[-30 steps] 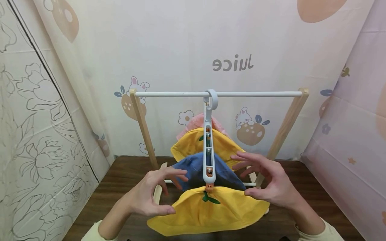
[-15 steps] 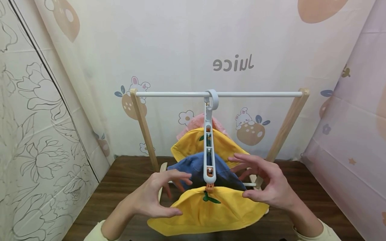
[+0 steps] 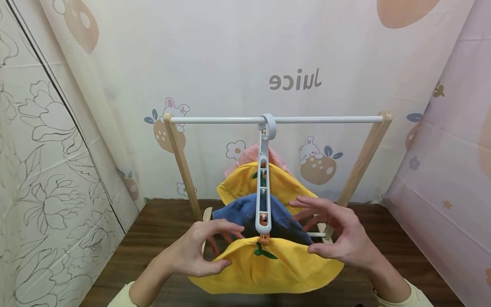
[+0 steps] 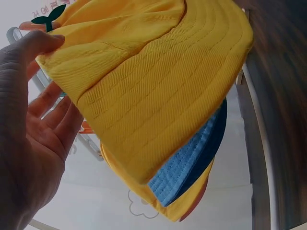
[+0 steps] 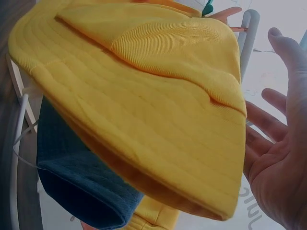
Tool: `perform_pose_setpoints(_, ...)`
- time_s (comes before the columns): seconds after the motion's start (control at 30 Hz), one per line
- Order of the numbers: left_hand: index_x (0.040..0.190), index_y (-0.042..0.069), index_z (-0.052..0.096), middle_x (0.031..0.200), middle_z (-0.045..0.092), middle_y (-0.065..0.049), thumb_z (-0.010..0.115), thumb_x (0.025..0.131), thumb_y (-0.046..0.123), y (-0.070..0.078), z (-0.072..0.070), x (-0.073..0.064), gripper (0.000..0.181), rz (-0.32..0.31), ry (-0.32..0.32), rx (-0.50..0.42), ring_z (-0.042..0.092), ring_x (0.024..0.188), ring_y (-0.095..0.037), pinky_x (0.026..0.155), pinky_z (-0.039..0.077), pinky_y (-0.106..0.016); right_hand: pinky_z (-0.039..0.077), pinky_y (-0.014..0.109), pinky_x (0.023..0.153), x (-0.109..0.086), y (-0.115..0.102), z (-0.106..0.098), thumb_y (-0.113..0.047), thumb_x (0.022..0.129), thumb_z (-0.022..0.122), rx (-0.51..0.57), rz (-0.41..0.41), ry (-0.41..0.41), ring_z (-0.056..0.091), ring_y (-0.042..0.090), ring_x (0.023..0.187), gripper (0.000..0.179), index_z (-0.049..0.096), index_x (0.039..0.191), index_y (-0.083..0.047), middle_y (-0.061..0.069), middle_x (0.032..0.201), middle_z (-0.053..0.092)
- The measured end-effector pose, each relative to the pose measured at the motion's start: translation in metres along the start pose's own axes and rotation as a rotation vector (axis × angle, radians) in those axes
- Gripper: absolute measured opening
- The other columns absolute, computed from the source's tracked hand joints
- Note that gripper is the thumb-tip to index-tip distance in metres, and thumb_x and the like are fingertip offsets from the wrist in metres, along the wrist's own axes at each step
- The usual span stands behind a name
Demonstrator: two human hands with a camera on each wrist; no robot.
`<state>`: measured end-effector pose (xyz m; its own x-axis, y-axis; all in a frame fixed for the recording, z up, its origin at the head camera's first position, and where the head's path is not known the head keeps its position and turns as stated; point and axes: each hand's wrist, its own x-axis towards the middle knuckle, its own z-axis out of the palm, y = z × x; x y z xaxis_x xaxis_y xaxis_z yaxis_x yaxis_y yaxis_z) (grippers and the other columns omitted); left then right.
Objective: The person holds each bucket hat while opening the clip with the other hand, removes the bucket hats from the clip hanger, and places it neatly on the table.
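A yellow bucket hat with a green sprout hangs at the front from an orange clip on a white hanger. My left hand is at its left edge; in the left wrist view the thumb touches the hat's front and the other fingers are behind, wide apart. My right hand stands at the right side, fingers spread and bent, some hidden behind the hat in the right wrist view, the thumb apart. Behind hang a blue hat, another yellow hat and a pink hat.
The hanger hooks over a white rail between two wooden posts. This rack stands on a dark wooden table. A printed curtain closes off the back, with patterned panels at both sides.
My left hand has moved right to the hat's edge. The front hat's lower brim has risen slightly and the hanger's lower end has shifted a little left. The right hand has barely moved.
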<state>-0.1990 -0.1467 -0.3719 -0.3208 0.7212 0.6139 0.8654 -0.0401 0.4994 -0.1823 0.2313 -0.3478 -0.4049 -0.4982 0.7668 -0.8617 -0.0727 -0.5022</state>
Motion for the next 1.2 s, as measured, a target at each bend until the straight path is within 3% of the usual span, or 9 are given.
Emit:
perform_pose_setpoints(0.43, 0.14, 0.007, 0.068, 0.12, 0.081, -0.01, 0.082, 0.088, -0.012, 0.0005, 0.0011, 0.0028, 0.057, 0.056, 0.012, 0.042, 0.077, 0.095, -0.016, 0.065, 0.061, -0.011, 0.069, 0.028, 0.086, -0.0006, -0.0021, 0.0002, -0.006, 0.094, 0.091, -0.01, 0.018, 0.012, 0.08, 0.016, 0.124, 0.079, 0.05, 0.157, 0.016, 0.008, 0.158, 0.071)
perform_pose_setpoints(0.63, 0.138, 0.008, 0.069, 0.12, 0.082, -0.011, 0.082, 0.085, -0.015, -0.0005, 0.0012, 0.0022, 0.059, 0.042, 0.013, 0.06, 0.075, 0.09, -0.012, 0.065, 0.061, -0.01, 0.069, 0.029, 0.086, 0.0, -0.003, 0.0016, -0.008, 0.096, 0.09, 0.011, 0.02, 0.015, 0.081, 0.017, 0.124, 0.077, 0.05, 0.158, 0.015, 0.01, 0.158, 0.071)
perform_pose_setpoints(0.93, 0.135, 0.008, 0.072, 0.115, 0.083, -0.008, 0.083, 0.086, -0.016, -0.0012, 0.002, 0.0028, 0.056, 0.035, 0.024, 0.122, 0.071, 0.087, -0.009, 0.066, 0.059, -0.008, 0.069, 0.029, 0.087, 0.0023, -0.0035, 0.0035, 0.0, 0.088, 0.094, 0.034, 0.003, 0.019, 0.079, 0.016, 0.126, 0.08, 0.053, 0.155, 0.016, 0.008, 0.159, 0.07)
perform_pose_setpoints(1.2, 0.134, 0.008, 0.071, 0.116, 0.083, -0.009, 0.084, 0.088, -0.012, -0.0026, 0.0002, 0.0013, 0.052, 0.008, 0.026, 0.168, 0.073, 0.093, -0.013, 0.068, 0.058, -0.009, 0.07, 0.031, 0.088, 0.0074, -0.0075, 0.0043, 0.012, 0.081, 0.093, 0.039, 0.044, 0.028, 0.08, 0.018, 0.125, 0.081, 0.056, 0.153, 0.014, 0.009, 0.156, 0.071)
